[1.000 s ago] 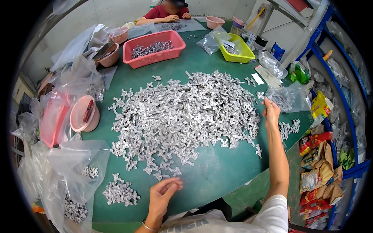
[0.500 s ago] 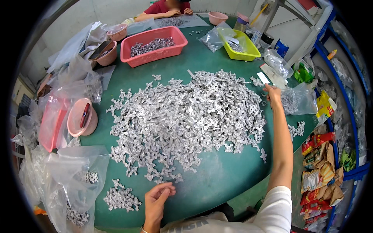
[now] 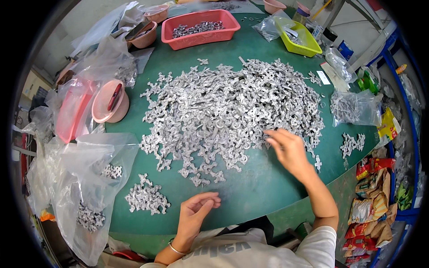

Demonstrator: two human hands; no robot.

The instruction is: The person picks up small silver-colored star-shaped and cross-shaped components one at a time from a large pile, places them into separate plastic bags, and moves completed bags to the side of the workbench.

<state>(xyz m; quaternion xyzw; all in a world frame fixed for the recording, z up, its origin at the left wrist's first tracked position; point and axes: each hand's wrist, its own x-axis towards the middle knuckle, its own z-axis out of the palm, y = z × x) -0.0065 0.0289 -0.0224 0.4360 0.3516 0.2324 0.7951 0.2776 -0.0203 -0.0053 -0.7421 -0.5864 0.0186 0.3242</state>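
A broad heap of small silver-grey metal castings, many cross-shaped with rounded lobes, covers the middle of the green table. My right hand is over the heap's near right edge, its fingers bent and tips apart, with no part visible between them. Near the table's front edge, my left hand has its fingers pressed together against the thumb; whatever they may hold is hidden. Left of it lies a smaller pile of the same castings. One loose casting lies right of my right hand.
A red basket of metal rings and a yellow-green basket stand at the back. On the left are a pink tub with a red-handled tool and clear plastic bags. A bag of castings and a blue-framed rack are right.
My right hand has come back from the white card at the far right to the heap's near edge. My left hand remains near the front edge. The whole view has shifted.
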